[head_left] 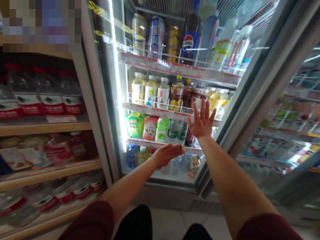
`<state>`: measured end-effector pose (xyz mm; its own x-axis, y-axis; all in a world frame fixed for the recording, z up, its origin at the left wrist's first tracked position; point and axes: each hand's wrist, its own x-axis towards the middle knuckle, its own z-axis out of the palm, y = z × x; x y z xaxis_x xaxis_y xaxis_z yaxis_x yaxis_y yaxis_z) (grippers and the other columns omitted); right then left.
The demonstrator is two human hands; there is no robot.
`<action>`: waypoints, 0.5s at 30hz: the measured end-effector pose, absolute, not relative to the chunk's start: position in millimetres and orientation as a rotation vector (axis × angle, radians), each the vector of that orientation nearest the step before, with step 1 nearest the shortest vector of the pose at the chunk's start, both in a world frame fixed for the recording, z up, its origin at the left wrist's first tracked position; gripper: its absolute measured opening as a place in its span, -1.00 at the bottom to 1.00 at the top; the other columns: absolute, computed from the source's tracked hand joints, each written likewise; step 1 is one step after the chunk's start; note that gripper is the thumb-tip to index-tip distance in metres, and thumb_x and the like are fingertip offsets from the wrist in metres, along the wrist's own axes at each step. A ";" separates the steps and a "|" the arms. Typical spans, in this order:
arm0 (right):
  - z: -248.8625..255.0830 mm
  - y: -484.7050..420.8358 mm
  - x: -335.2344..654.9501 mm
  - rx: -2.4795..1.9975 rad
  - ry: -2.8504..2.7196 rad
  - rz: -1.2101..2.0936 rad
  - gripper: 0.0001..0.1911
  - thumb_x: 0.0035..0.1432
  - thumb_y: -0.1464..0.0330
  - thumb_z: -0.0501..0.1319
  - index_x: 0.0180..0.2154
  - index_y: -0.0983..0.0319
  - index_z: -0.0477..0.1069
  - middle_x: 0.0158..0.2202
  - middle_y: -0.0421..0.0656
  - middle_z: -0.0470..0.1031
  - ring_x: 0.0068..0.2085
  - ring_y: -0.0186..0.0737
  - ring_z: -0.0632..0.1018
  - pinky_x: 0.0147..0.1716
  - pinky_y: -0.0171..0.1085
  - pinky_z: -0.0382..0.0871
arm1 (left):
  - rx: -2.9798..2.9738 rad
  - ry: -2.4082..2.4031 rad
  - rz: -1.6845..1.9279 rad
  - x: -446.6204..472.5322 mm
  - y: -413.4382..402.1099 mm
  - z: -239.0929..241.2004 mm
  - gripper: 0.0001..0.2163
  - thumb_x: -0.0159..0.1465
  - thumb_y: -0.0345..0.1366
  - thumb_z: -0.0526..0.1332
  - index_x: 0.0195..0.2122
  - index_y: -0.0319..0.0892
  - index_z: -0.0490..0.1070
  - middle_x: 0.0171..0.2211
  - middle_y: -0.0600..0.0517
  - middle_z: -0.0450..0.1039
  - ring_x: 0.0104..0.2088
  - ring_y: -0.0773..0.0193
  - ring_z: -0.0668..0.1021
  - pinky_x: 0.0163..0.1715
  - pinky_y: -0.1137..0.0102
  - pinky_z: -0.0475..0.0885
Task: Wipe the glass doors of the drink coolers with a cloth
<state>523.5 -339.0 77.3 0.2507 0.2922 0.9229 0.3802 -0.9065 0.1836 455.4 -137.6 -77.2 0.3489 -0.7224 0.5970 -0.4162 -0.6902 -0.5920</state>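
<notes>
My right hand [202, 121] is raised in front of a lit drinks fridge, fingers spread, holding nothing. Behind its fingertips are bottles with pale caps on the middle shelf [155, 108]. Lower and to the left, my left hand [168, 155] reaches across with its fingers stretched out, nothing visible in it. It is nearest to the lower shelf, where a green drink bottle [162, 130] and a red-labelled bottle [150, 128] stand. Whether either hand touches the glass, I cannot tell. A dark cola bottle [189, 41] stands on the upper shelf.
On the left, a wooden shelf rack [50, 128] holds several red-capped water bottles [46, 90]. The fridge frame [252, 110] runs down the right, and another glass-fronted fridge with drinks [280, 116] adjoins it. Pale floor tiles [170, 220] lie below, between my knees.
</notes>
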 end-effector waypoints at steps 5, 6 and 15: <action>78.3 -338.4 519.9 -2.425 -0.653 -1.739 -0.27 0.37 0.05 0.00 0.45 0.09 -0.12 0.50 0.00 -0.16 0.48 0.12 -0.09 0.36 0.29 -0.23 | -2.481 0.494 -1.675 464.5 -120.0 38.0 -0.43 0.42 -0.34 0.04 0.44 0.05 -0.01 0.43 0.04 0.02 0.46 0.11 -0.02 0.44 0.03 -0.14; 78.6 -338.2 518.9 -2.427 -0.651 -1.728 -0.27 0.36 0.06 0.01 0.45 0.09 -0.12 0.50 0.00 -0.16 0.48 0.13 -0.09 0.36 0.29 -0.23 | -2.482 0.391 -1.770 464.9 -120.1 50.1 -0.44 0.42 -0.31 0.05 0.44 0.00 -0.01 0.44 0.00 -0.02 0.47 0.05 -0.05 0.44 -0.02 -0.13; 76.9 -338.7 520.9 -2.383 -0.665 -1.767 -0.28 0.36 0.07 0.01 0.44 0.09 -0.07 0.50 0.01 -0.11 0.48 0.14 -0.06 0.37 0.29 -0.26 | -2.342 0.969 -1.317 456.0 -118.9 7.0 -0.44 0.40 -0.45 -0.01 0.39 0.14 0.10 0.40 0.19 0.11 0.42 0.34 0.11 0.45 0.22 -0.05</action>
<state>520.9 -338.7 76.9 0.2308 0.2832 0.9309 0.4005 -0.8995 0.1744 456.0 -118.9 7.0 0.3581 -0.6747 0.6454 -0.4154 -0.7342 -0.5370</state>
